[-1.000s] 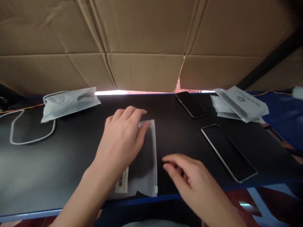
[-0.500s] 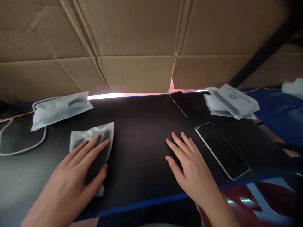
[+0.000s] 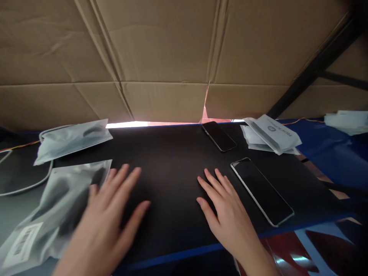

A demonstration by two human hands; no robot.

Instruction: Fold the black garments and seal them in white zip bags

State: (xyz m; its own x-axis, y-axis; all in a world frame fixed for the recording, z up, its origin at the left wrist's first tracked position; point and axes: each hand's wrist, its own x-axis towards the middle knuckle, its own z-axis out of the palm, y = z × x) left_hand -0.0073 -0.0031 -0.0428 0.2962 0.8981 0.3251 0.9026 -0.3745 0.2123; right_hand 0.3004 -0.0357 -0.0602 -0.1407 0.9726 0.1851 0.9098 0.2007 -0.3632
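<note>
My left hand (image 3: 106,214) is spread, palm down, at the right edge of a frosted plastic pouch (image 3: 63,199) with a white barcode label; dark contents show through it. The hand covers part of the pouch, and I cannot tell whether they touch. Over the black table mat (image 3: 169,184), my right hand (image 3: 230,214) lies flat with fingers apart, holding nothing. Just right of it rests a large phone in a clear case (image 3: 261,191), screen dark. A smaller phone (image 3: 219,136) lies farther back.
At the back left is another frosted pouch (image 3: 74,140) beside a white cable (image 3: 31,189). Folded white printed pouches (image 3: 271,134) lie at the back right. Cardboard (image 3: 163,46) walls off the far side, with a dark metal bar (image 3: 304,80) slanting at right.
My left hand has moved right off the near pouch, which now lies farther left with its label showing. My right hand stays flat; the view has tilted slightly.
</note>
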